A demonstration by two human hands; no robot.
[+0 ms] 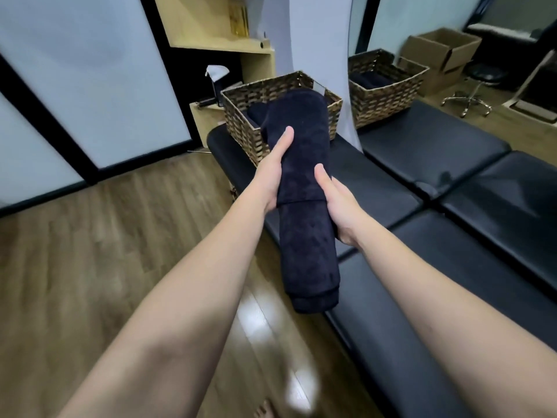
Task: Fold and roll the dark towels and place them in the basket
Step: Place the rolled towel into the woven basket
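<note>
Head view. Both hands clamped on one rolled dark towel (pixel 304 206), held in the air above the near-left edge of the black padded bed (pixel 422 188). Left hand (pixel 272 179) wrapped round the roll's left side, thumb laid flat along the top, fingers hidden beneath. Right hand (pixel 337 203) gripping the right side a little lower, thumb pressed on the cloth, fingers curled under and out of sight. Roll tilted, far end reaching over the front rim of the basket, near end hanging down past the bed's edge toward the wooden floor (pixel 105 236).

Wicker basket (pixel 241 116) standing at the far-left corner of the bed, with another dark towel (pixel 256 114) lying inside against its left wall; the rest of the inside hidden by the held roll. Second wicker basket (pixel 385 95) farther right, holding dark cloth (pixel 370 79), possibly a mirror reflection, cannot tell. Open cardboard box (pixel 443 52) on the floor beyond, contents not visible. Swivel stool (pixel 479 82) beside the box.
</note>
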